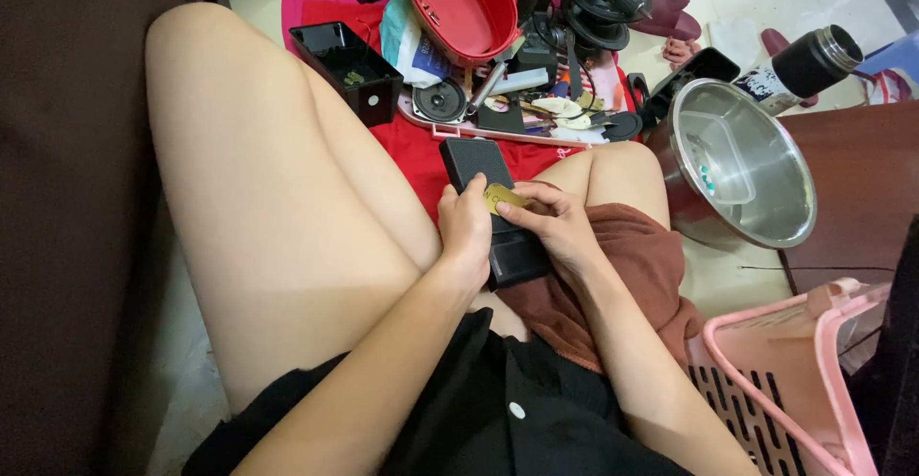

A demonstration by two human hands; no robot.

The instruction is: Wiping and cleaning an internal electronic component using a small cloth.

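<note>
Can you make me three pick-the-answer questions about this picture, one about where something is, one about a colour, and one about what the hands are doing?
1. Where is the metal pot?
A. right of the hands
B. on the lap
C. inside the basket

2. What colour is the oval tub at the top?
A. blue
B. red
C. green

3. What are the hands doing with the black box?
A. leaving it alone
B. holding it
C. throwing it

Answers: 1 A, the pot stands on the floor to the right. 2 B, the tub is plainly red. 3 B, the left hand and right hand both grip the box, with a small gold piece at the fingers.
</note>
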